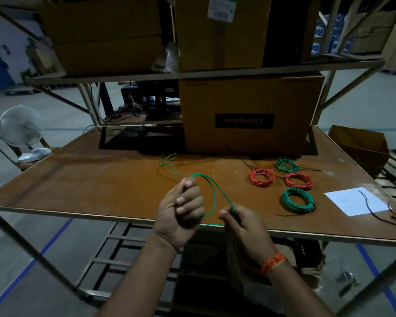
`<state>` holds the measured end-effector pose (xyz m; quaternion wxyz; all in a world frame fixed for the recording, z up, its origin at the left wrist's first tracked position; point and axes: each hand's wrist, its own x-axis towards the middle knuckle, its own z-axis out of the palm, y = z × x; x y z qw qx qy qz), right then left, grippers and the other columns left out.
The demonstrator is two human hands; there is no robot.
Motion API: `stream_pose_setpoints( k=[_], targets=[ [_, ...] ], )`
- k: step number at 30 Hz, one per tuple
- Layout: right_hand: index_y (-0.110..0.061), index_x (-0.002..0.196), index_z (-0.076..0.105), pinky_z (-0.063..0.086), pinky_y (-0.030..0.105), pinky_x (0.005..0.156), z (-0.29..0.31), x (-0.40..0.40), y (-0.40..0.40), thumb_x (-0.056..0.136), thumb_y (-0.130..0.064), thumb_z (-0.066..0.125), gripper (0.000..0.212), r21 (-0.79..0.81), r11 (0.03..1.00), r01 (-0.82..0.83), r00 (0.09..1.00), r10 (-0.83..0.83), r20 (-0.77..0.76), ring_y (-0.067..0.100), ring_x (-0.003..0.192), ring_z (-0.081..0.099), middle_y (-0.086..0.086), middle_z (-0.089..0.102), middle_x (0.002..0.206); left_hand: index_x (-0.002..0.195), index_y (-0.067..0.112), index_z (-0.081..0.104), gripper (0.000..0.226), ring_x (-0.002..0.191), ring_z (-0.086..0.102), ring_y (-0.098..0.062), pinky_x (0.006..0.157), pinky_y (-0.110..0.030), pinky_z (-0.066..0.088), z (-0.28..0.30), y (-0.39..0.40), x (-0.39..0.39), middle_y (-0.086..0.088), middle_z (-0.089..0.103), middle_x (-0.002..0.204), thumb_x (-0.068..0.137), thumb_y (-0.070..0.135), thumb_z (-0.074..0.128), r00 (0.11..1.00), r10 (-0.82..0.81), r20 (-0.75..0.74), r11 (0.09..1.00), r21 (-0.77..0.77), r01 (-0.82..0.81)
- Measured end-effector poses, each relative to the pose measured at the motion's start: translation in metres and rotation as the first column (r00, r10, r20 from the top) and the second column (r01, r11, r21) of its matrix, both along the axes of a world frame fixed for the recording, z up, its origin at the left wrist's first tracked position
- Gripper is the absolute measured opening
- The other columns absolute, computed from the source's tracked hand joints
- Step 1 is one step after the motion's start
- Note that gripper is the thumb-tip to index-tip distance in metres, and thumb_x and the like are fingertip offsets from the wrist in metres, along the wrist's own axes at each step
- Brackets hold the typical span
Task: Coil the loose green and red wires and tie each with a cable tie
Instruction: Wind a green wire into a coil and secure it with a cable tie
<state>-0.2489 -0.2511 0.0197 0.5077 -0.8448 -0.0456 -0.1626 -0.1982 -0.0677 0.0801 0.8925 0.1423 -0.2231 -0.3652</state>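
Above the front edge of the brown table [101, 184], my left hand [181, 211] grips a loose green wire [212, 193] in a fist. The wire loops from that fist over to my right hand [242, 223], which pinches it between thumb and fingers. Its free end trails back across the table toward the boxes. To the right lie finished coils: two red coils [261, 177] [298, 180] and two green coils [286, 164] [298, 200], with black cable ties on them. A loose black cable tie [375, 208] lies across a white paper sheet [352, 200].
A large cardboard box [249, 115] stands at the back of the table under a metal shelf holding more boxes. An open carton [361, 147] sits at the table's right edge. A small white fan [21, 131] rests on a chair at the left.
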Motion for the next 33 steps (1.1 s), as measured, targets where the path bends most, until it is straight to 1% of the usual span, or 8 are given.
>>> stream_pose_setpoints(
  k=[3,12,15,17,21,26,29,33],
  targets=[
    [-0.019,0.083,0.061,0.048,0.038,0.07,-0.021,-0.006,0.002,0.096,-0.028,0.064,0.016,-0.041,0.999,-0.012,0.997,0.009,-0.077,0.009,0.074,0.062,-0.005,0.064,0.074,0.097,0.012,0.051,0.028,0.049,0.039,-0.007,0.048,-0.024,0.037,0.005,0.009,0.015,0.004,0.05,0.065,0.109,0.023,0.029,0.987,0.05,-0.15,0.985,-0.156,-0.074],
    [-0.015,0.075,0.062,0.042,0.029,0.056,-0.038,-0.013,-0.002,0.088,-0.025,0.072,0.019,-0.068,0.996,0.06,0.969,-0.075,-0.236,0.007,0.055,0.05,-0.003,0.056,0.058,0.087,0.01,0.058,0.012,0.043,0.046,-0.007,0.042,-0.02,0.035,0.003,0.025,0.036,0.006,0.049,0.058,0.095,0.008,0.049,0.91,0.245,-0.333,0.928,-0.191,-0.32],
    [-0.017,0.077,0.067,0.05,0.032,0.069,-0.042,-0.011,0.001,0.088,-0.025,0.07,0.014,-0.134,0.991,-0.006,0.943,-0.039,-0.332,0.008,0.068,0.064,-0.001,0.07,0.071,0.083,0.015,0.056,0.026,0.039,0.038,-0.005,0.038,-0.016,0.028,0.004,0.02,0.036,0.009,0.042,0.054,0.103,0.016,0.041,0.875,0.392,-0.283,0.916,0.031,-0.4],
    [-0.019,0.079,0.068,0.051,0.03,0.071,-0.04,-0.008,0.007,0.091,-0.019,0.069,0.012,-0.014,1.0,-0.015,0.945,0.01,-0.328,0.006,0.071,0.066,-0.004,0.072,0.074,0.085,0.016,0.053,0.031,0.037,0.033,-0.003,0.036,-0.015,0.027,0.003,0.017,0.037,0.01,0.038,0.054,0.108,0.023,0.035,0.853,0.493,-0.17,0.865,0.202,-0.459],
    [-0.016,0.088,0.067,0.053,0.036,0.074,-0.039,0.009,0.02,0.09,-0.01,0.069,0.007,0.195,0.98,0.038,0.948,0.027,-0.318,0.006,0.071,0.062,-0.006,0.067,0.074,0.088,0.015,0.053,0.029,0.037,0.031,-0.002,0.034,-0.016,0.027,0.001,0.027,0.043,0.011,0.036,0.055,0.109,0.026,0.036,0.825,0.553,-0.111,0.813,0.289,-0.506],
    [-0.012,0.094,0.061,0.033,0.022,0.04,-0.008,0.032,0.043,0.094,-0.043,0.064,0.032,0.242,0.966,-0.086,0.856,0.196,-0.478,0.016,0.044,0.043,0.002,0.059,0.059,0.088,0.015,0.053,0.03,0.038,0.03,-0.001,0.035,-0.016,0.027,0.0,0.06,0.05,0.011,0.037,0.054,0.109,0.025,0.035,0.78,0.624,-0.045,0.743,0.343,-0.575],
    [-0.007,0.104,0.062,0.034,0.019,0.041,0.016,0.054,0.06,0.093,-0.055,0.052,0.05,0.366,0.928,-0.067,0.846,0.247,-0.473,0.019,0.043,0.049,0.011,0.066,0.068,0.087,0.015,0.053,0.03,0.038,0.029,-0.001,0.033,-0.016,0.026,-0.003,0.082,0.061,0.01,0.035,0.053,0.109,0.025,0.036,0.768,0.64,-0.029,0.709,0.407,-0.576],
    [-0.013,0.102,0.064,0.048,0.029,0.056,0.019,0.102,0.083,0.083,-0.075,0.051,0.066,0.297,0.95,0.094,0.945,0.008,-0.326,0.016,0.06,0.06,0.005,0.069,0.083,0.086,0.015,0.053,0.029,0.038,0.029,-0.001,0.034,-0.016,0.024,-0.004,0.105,0.077,0.01,0.036,0.053,0.109,0.024,0.038,0.756,0.654,0.032,0.647,0.495,-0.581]
  ],
)
